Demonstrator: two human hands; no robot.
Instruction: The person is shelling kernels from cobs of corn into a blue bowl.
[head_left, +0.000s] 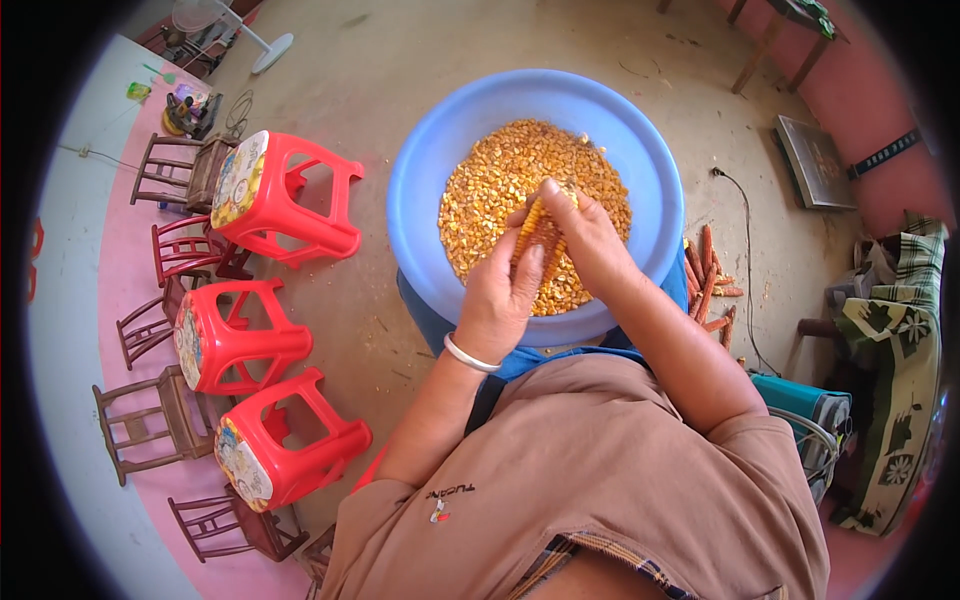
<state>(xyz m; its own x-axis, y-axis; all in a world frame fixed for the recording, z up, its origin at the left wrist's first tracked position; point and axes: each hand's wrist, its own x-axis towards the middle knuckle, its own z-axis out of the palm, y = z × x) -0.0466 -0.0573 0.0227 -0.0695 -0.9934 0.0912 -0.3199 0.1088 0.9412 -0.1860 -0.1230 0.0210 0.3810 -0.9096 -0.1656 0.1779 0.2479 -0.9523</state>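
Observation:
A partly stripped corn cob (541, 234) is held between both hands above a blue plastic basin (420, 217). Some rows of yellow kernels remain along its sides, and a bare reddish-brown strip shows in the middle. My left hand (501, 300) grips its lower end, thumb on the bare strip; a pale bangle circles that wrist. My right hand (596, 240) closes on the upper part, thumb near the tip. Loose corn kernels (487, 176) cover the basin's bottom below the hands. The basin sits at my lap, over blue trousers.
Bare reddish corn cobs (706, 281) lie in a heap on the floor right of the basin, near a black cable (748, 247). Red plastic stools (330, 217) and small wooden chairs (161, 420) line the left. A teal machine (799, 397) stands close on my right.

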